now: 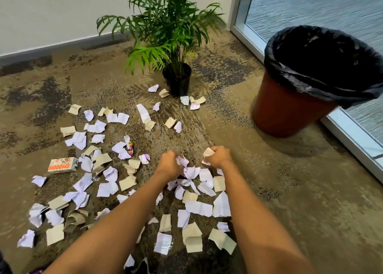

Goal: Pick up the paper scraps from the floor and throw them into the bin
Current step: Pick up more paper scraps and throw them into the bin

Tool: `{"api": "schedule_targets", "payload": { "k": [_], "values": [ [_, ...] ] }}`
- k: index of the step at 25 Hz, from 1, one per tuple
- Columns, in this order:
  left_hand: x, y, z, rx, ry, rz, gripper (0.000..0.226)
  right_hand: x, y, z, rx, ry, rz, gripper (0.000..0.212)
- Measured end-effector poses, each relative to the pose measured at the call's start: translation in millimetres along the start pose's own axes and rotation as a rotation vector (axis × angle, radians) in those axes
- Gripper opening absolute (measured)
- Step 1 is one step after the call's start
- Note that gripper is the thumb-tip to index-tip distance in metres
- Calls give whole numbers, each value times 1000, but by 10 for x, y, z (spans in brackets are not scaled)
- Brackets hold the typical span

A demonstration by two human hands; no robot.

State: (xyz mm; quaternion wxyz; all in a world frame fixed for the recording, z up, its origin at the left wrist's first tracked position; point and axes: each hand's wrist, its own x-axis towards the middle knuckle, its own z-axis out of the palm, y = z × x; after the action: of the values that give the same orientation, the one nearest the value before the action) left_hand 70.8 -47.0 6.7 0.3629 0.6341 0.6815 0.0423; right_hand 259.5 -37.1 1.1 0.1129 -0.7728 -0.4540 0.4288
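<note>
Several white and beige paper scraps [199, 208] lie scattered over the patterned carpet, most of them left and in front of me. My left hand [169, 162] grips crumpled white scraps [183, 162] low over the floor. My right hand [218, 156] grips a beige and white scrap [207, 152] beside it. The bin [275, 109], a red-brown bucket lined with a black bag [323, 82], stands at the right, beyond my right hand.
A potted palm [178, 80] stands at the back centre with scraps at its base. A small orange and white carton [63, 164] and a candy wrapper [131, 148] lie among the scraps on the left. A glass wall with a metal frame [352, 136] runs along the right.
</note>
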Motion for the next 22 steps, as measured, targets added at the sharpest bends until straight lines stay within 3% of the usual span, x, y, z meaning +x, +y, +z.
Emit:
{"api": "schedule_targets", "payload": {
  "k": [5, 8, 10, 14, 17, 22],
  "values": [
    [43, 353, -375, -226, 4, 34, 16, -74, -214, -667, 640, -229, 71, 39],
    [62, 669, -633, -413, 9, 62, 14, -196, -439, -1118, 740, -242, -58, 18],
    [77, 872, -788, -467, -44, 138, 14, -278, -607, -1389, 786, -206, -153, 20],
    [58, 1324, -1007, -658, -68, 238, 27, -508, -810, -1911, 845, -95, -332, 19],
    [4, 1677, -1132, -772, -80, 294, 22, -634, -787, -2309, 802, 41, -429, 24],
    [-121, 2319, -1315, -1001, -209, 351, 15, -632, -489, -2969, 739, 451, -415, 25]
  ]
}}
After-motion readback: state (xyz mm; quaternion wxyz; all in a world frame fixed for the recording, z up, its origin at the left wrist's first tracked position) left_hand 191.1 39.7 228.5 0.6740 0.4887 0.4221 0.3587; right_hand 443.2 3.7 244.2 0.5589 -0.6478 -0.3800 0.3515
